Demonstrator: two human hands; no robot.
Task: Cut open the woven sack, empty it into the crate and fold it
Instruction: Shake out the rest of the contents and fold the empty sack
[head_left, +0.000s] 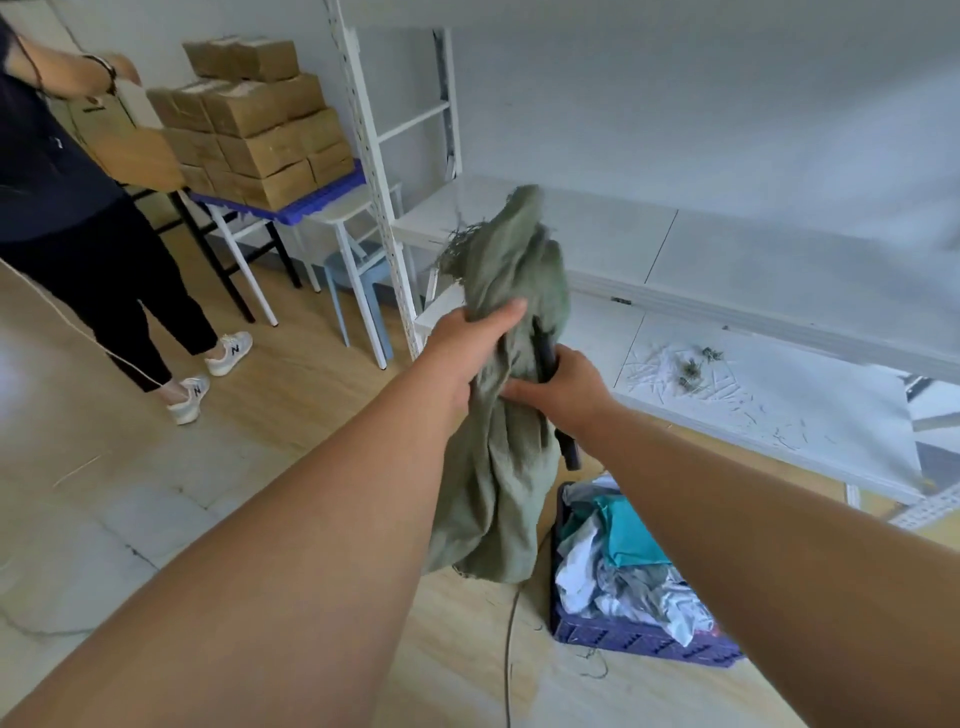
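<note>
Sack: the green woven sack hangs limp and bunched in mid-air, gathered in both hands above the wooden floor, its lower end dangling just beside the blue crate. Its frayed, cut end sticks up above the hands with loose strands splayed out, so the cutting looks done. The sack looks flat and slack with nothing bulging in it, and the crate holds a heap of white, grey and teal cloth, so the emptying appears done as well.

The left hand is curled round the bunched upper part of the sack, thumb across the front. The right hand grips the fabric lower down and also holds a dark handle that pokes out below the fist; probably the cutting tool, though its working end is hidden in the folds.

What remains is the folding: the sack is still a crumpled rope of cloth, with no flat layers or creases yet. The tool would likely need putting down first, and green fibre scraps lie on the low white shelf behind.
</note>
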